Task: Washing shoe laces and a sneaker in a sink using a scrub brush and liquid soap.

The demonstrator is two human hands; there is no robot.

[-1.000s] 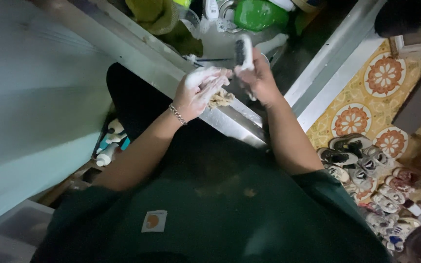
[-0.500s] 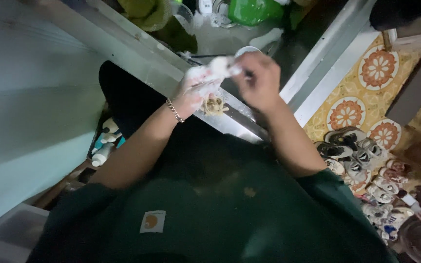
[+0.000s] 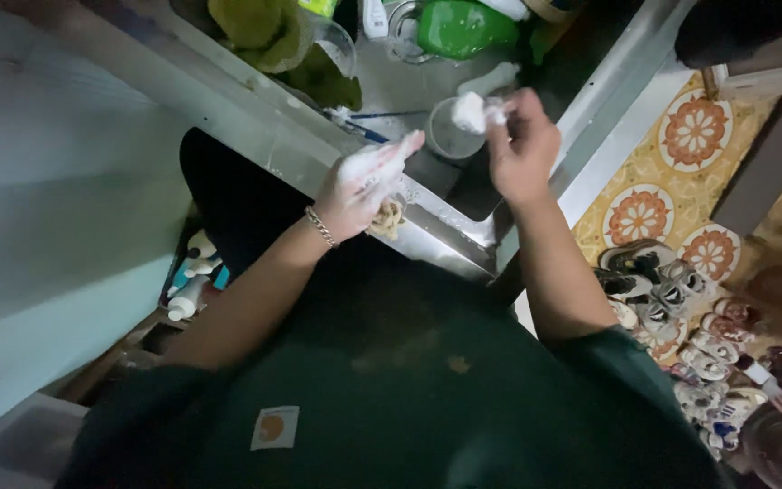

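Note:
I stand at a metal sink [image 3: 450,237]. My left hand [image 3: 364,181] is coated in white foam, its fingers stretched toward the right, and a tan scrubber [image 3: 389,218] is tucked under its palm over the sink's front rim. My right hand [image 3: 524,149] is raised over the basin and pinches a small white foamy lump [image 3: 474,112] in its fingertips. Just below that lump a round clear cup [image 3: 445,140] stands in the basin. The two hands are apart.
A green container [image 3: 460,27] and a yellow-green cloth [image 3: 255,25] lie at the sink's far side, and a blue-handled brush [image 3: 362,127] lies on the rim. White bottles [image 3: 190,276] stand low on the left. Several shoes [image 3: 658,290] sit on the patterned floor at right.
The hands were together over the rim, the right one holding a glass-like item. The right hand has since lifted away to the right with the white lump; the left stays by the rim.

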